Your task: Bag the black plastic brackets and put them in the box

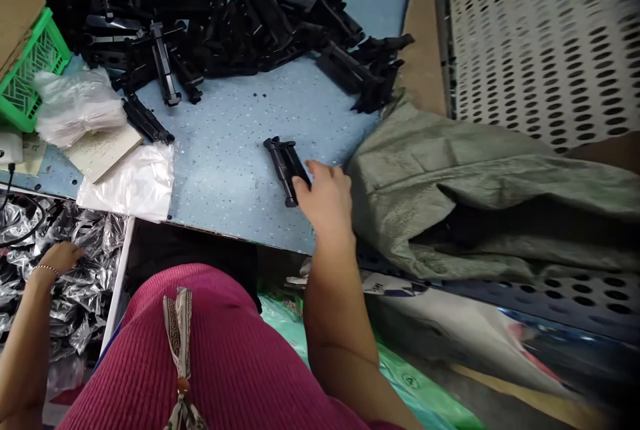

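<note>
On the blue speckled tabletop lies a black plastic part (286, 169), long and frame-like, tilted a little. My right hand (327, 198) is at its right side, thumb and index finger closed on its edge; the other fingers are curled and partly hidden. At the lower left, my left hand (63, 258) is over a bin of black parts in clear plastic bags (90, 290). Its fingers are loosely stretched, with nothing visible in them. A stack of clear plastic bags (133, 180) lies on the table's left side.
Many similar black parts (240, 23) are heaped across the back of the table. At left stand a green plastic basket (37, 77) and a bundle of bags (80, 107). A grey-green woven sack (480, 170) lies at right beside a perforated metal panel (540, 43).
</note>
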### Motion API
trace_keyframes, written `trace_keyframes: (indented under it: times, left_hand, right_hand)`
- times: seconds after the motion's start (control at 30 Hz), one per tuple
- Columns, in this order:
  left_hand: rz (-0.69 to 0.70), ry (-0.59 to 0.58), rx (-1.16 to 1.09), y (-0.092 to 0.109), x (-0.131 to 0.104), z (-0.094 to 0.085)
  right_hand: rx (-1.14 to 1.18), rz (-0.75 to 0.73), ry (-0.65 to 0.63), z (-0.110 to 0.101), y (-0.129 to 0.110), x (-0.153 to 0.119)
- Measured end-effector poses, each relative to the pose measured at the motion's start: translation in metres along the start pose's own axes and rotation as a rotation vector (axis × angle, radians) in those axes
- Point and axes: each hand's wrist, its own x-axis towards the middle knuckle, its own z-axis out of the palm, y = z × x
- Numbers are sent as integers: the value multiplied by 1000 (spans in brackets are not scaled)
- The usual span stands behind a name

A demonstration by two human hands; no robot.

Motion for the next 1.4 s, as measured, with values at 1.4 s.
trace_keyframes:
  times: [1.4]
  left_hand:
    - [828,421,-227,176,-30,22]
  right_hand:
    - [914,-27,-962,106,-149,-101]
